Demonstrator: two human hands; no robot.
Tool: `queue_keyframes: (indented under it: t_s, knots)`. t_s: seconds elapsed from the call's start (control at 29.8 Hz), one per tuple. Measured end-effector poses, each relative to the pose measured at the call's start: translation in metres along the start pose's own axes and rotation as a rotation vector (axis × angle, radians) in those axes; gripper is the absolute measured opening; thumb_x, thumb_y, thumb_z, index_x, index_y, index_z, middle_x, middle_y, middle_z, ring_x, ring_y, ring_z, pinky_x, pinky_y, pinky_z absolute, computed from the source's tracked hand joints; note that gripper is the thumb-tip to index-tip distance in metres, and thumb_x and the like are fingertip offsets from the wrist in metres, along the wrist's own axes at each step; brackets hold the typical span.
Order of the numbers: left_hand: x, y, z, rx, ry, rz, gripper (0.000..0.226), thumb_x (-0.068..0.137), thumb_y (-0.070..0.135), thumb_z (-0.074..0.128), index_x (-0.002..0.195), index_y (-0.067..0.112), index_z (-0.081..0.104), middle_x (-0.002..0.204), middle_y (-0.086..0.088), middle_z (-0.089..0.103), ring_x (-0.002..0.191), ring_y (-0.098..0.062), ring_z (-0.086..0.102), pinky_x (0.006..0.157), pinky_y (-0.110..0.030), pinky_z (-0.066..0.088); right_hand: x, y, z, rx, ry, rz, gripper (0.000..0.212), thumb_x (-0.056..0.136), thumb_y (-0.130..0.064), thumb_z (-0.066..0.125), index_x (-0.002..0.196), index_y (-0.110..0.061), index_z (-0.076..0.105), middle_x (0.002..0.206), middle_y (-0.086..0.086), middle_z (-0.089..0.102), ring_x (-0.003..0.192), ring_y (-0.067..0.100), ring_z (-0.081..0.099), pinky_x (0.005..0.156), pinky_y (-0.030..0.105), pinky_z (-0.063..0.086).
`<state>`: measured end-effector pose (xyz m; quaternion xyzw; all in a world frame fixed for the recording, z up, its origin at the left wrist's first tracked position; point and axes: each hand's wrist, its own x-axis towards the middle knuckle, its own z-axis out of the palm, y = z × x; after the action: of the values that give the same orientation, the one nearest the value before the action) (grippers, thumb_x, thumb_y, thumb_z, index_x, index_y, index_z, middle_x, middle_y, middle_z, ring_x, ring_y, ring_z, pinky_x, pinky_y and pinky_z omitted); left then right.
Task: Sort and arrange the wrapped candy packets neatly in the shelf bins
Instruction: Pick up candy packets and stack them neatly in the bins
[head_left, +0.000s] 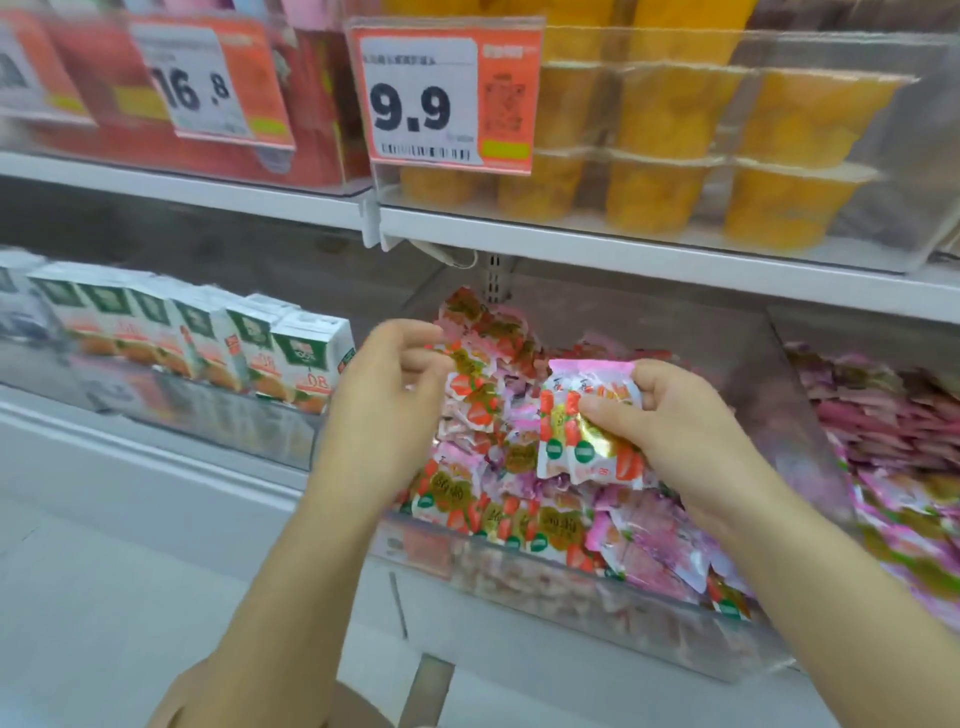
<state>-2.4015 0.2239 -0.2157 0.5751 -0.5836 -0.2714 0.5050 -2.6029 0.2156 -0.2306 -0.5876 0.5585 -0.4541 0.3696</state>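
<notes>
**Mid-sort: a handful of packets is gathered over the bin and not yet set down.**

Nearest is the clear hard-plastic shelf bin (571, 587), which holds a loose heap of glossy, crinkly pink-and-white candy packets (498, 514). Above it, the right hand (675, 421) has its fingers clamped on a small fanned stack of packets (582, 415). The left hand (384, 400) has its fingers curled at the heap, and I cannot tell whether they pinch one. The next move probably calls for squaring the slippery stack's edges and standing it in a row. Beyond are boxy white-and-green cartons (291, 358) and translucent orange cups (665, 192).

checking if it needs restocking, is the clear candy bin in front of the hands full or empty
Mostly full: candy packets are heaped above the front wall of the clear bin.
</notes>
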Motion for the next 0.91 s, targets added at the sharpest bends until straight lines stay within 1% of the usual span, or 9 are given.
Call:
queue_keyframes:
  t_s: [0.07, 0.17, 0.23, 0.27, 0.34, 0.44, 0.67, 0.8, 0.91]
  knots:
    - [0.006, -0.005, -0.015, -0.043, 0.072, -0.021, 0.022, 0.091, 0.009, 0.053, 0.107, 0.023, 0.057, 0.093, 0.005, 0.066, 0.086, 0.0, 0.06, 0.07, -0.011, 0.045, 0.006, 0.004, 0.014, 0.009, -0.045, 0.05, 0.041, 0.078, -0.028, 0.074, 0.094, 0.005, 0.056, 0.103, 0.032, 0.06, 0.084, 0.03, 0.062, 0.076, 0.043, 0.048]
    - [0.008, -0.008, -0.025, -0.1, 0.123, -0.044, 0.025, 0.091, 0.004, 0.05, 0.103, 0.025, 0.056, 0.091, 0.007, 0.067, 0.09, -0.003, 0.061, 0.077, -0.019, 0.046, 0.008, 0.001, 0.041, 0.047, -0.065, 0.098, 0.043, 0.075, -0.029, 0.076, 0.1, 0.0, 0.058, 0.109, 0.021, 0.064, 0.096, 0.032, 0.064, 0.085, 0.044, 0.052]
    - [0.008, -0.009, -0.026, -0.121, 0.137, -0.056, 0.027, 0.091, 0.002, 0.048, 0.101, 0.026, 0.056, 0.09, 0.008, 0.067, 0.091, -0.003, 0.062, 0.08, -0.024, 0.047, 0.01, -0.003, 0.063, 0.112, -0.085, 0.108, 0.03, 0.077, -0.023, 0.075, 0.088, -0.001, 0.058, 0.08, 0.008, 0.065, 0.068, 0.016, 0.062, 0.063, 0.026, 0.05]
    - [0.008, -0.009, -0.025, -0.12, 0.136, -0.06, 0.028, 0.091, 0.002, 0.047, 0.101, 0.026, 0.056, 0.09, 0.008, 0.067, 0.091, -0.004, 0.062, 0.08, -0.024, 0.048, 0.009, -0.008, 0.075, 0.119, -0.1, 0.107, 0.023, 0.08, -0.019, 0.073, 0.075, -0.006, 0.054, 0.065, 0.002, 0.056, 0.053, 0.009, 0.053, 0.05, 0.019, 0.042]
    - [0.009, -0.01, -0.025, -0.11, 0.129, -0.068, 0.027, 0.091, 0.002, 0.047, 0.103, 0.024, 0.056, 0.091, 0.007, 0.067, 0.091, -0.005, 0.062, 0.078, -0.025, 0.048, 0.008, -0.015, 0.095, 0.025, -0.136, 0.09, 0.038, 0.082, -0.019, 0.07, 0.062, -0.017, 0.038, 0.053, -0.004, 0.037, 0.045, 0.011, 0.039, 0.043, 0.023, 0.03]
    - [0.008, -0.01, -0.026, -0.118, 0.134, -0.088, 0.025, 0.091, 0.005, 0.049, 0.101, 0.027, 0.057, 0.091, 0.008, 0.067, 0.09, -0.008, 0.062, 0.078, -0.026, 0.048, 0.008, -0.016, 0.101, -0.143, -0.152, 0.045, 0.042, 0.082, -0.023, 0.069, 0.061, -0.016, 0.033, 0.056, -0.001, 0.031, 0.052, 0.023, 0.039, 0.052, 0.036, 0.034]
    - [0.006, -0.006, -0.025, -0.116, 0.112, -0.109, 0.028, 0.092, 0.003, 0.046, 0.106, 0.025, 0.057, 0.089, 0.012, 0.067, 0.09, -0.005, 0.063, 0.08, -0.028, 0.053, 0.009, -0.014, 0.086, -0.133, -0.119, 0.107, 0.032, 0.083, -0.028, 0.069, 0.075, -0.011, 0.044, 0.072, 0.009, 0.033, 0.06, 0.02, 0.035, 0.059, 0.03, 0.029]
    - [0.006, -0.003, -0.021, -0.115, 0.108, -0.109, 0.028, 0.091, 0.004, 0.047, 0.107, 0.024, 0.059, 0.089, 0.012, 0.067, 0.084, -0.004, 0.064, 0.073, -0.027, 0.054, 0.007, -0.02, 0.1, 0.007, -0.198, 0.202, 0.028, 0.088, -0.023, 0.065, 0.095, 0.003, 0.058, 0.058, 0.009, 0.048, 0.033, 0.008, 0.041, 0.036, 0.019, 0.032]
    - [0.006, -0.001, -0.02, -0.123, 0.097, -0.11, 0.028, 0.091, 0.005, 0.047, 0.109, 0.023, 0.059, 0.092, 0.011, 0.068, 0.081, -0.006, 0.065, 0.066, -0.024, 0.054, 0.003, -0.023, 0.098, -0.102, -0.285, 0.166, 0.022, 0.089, -0.014, 0.062, 0.108, -0.007, 0.053, 0.068, 0.011, 0.059, 0.04, 0.012, 0.049, 0.035, 0.018, 0.038]
